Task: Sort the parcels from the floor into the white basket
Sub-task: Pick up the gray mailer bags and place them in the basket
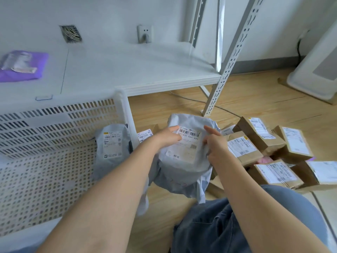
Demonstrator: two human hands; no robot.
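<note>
I hold a grey plastic mailer parcel (184,161) with a white barcode label between both hands, above the wooden floor. My left hand (166,137) grips its left side. My right hand (217,145) grips its right side, index finger stretched over the label. The white perforated basket (54,125) stands at the left, and another grey mailer (113,143) leans inside against its right wall. A heap of brown cardboard parcels (260,141) with white labels lies on the floor at the right.
A low white shelf board (127,70) with a slotted metal post (229,66) stands behind the basket. A purple bag (21,66) lies on it at the left. A white appliance base (313,70) stands at the far right. My jeans-clad knee (246,225) is below.
</note>
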